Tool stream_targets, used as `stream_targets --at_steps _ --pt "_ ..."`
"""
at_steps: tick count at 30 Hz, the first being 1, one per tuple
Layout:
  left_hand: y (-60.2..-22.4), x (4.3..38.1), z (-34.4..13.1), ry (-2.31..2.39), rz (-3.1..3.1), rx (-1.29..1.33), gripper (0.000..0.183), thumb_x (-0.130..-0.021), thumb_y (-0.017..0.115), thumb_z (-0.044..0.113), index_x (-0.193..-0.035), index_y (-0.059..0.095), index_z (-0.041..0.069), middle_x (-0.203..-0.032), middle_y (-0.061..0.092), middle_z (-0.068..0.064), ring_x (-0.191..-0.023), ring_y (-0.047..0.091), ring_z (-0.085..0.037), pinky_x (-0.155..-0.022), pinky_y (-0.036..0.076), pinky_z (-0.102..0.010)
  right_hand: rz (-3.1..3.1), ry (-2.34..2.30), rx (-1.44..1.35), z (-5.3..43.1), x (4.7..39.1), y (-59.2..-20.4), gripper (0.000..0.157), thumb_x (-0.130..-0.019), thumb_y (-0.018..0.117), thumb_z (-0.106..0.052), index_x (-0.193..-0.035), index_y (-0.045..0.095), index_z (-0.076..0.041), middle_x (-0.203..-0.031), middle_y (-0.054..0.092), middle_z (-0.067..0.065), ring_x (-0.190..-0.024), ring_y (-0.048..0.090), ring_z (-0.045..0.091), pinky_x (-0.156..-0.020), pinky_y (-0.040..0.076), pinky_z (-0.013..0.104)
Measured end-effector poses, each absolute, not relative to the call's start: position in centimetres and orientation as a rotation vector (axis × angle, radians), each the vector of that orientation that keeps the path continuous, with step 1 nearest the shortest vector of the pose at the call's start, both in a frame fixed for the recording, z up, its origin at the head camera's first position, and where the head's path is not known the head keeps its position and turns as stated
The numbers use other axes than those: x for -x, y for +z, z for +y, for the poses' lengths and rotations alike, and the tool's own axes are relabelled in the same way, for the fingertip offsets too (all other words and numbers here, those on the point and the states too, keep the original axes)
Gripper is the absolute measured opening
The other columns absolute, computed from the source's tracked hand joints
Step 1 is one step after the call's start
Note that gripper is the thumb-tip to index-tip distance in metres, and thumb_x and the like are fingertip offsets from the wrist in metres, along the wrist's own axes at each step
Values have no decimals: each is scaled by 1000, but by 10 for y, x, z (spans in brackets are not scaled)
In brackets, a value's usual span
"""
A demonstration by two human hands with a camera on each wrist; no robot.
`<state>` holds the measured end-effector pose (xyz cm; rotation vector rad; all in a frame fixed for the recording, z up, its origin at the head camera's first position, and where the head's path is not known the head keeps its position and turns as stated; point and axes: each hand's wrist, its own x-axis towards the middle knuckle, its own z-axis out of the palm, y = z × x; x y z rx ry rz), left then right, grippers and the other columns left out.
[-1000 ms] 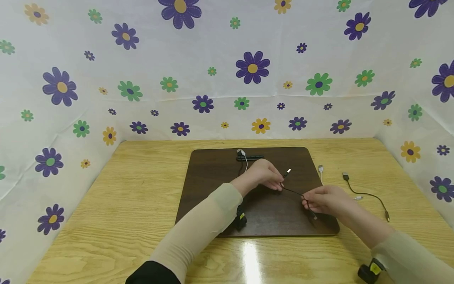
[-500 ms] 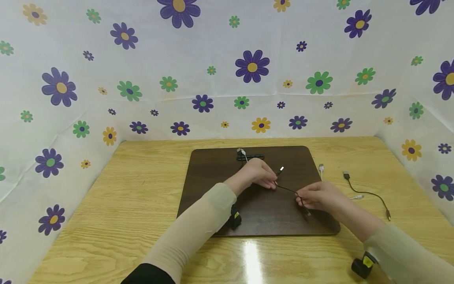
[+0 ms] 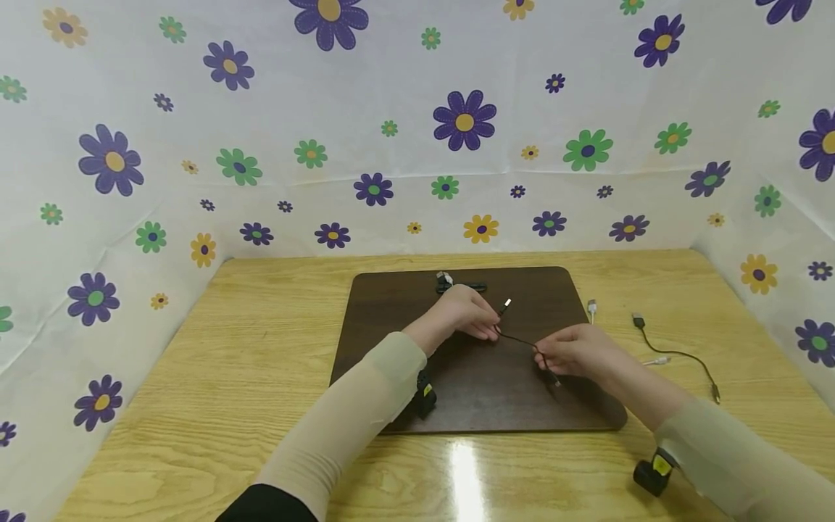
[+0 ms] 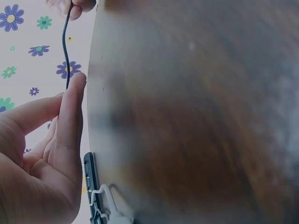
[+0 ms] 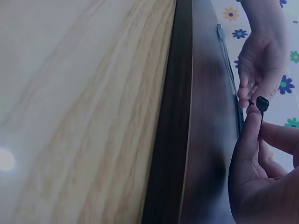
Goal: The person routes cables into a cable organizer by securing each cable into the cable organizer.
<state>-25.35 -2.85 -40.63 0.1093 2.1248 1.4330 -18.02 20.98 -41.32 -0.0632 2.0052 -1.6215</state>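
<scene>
A short black USB cable [image 3: 517, 338] is stretched between both hands above a dark brown board [image 3: 483, 406]. My left hand [image 3: 464, 313] pinches it near the metal-tipped plug [image 3: 507, 304], which points up and away. My right hand [image 3: 577, 350] pinches it near the other end, whose small plug [image 5: 262, 103] hangs past the fingertips. Behind the left hand, a black cable holder strip [image 3: 475, 287] lies on the board, partly hidden. A white cable [image 4: 110, 198] is at the strip in the left wrist view.
Right of the board, another black cable [image 3: 678, 354] lies on the wooden table [image 3: 228, 377]. A white cable's plug [image 3: 591, 307] and its other end [image 3: 659, 360] show beside the right forearm. Flowered cloth [image 3: 391, 94] stands behind the table and at its sides.
Both hands have shifted left and slightly away from me, carrying the stretched black cable along. The left hand now covers more of the holder strip and the white cable there.
</scene>
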Motion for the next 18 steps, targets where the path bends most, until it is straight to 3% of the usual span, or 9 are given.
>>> stream_targets --at_steps 18 --pt "-409 264 -45 1433 2165 -57 21 -102 69 4 -115 77 -10 -107 79 -26 -62 72 -7 -68 65 -23 1949 -1695 60 192 195 -416 38 -108 59 -7 -130 59 23 -82 77 -9 -77 73 0 -73 61 14"
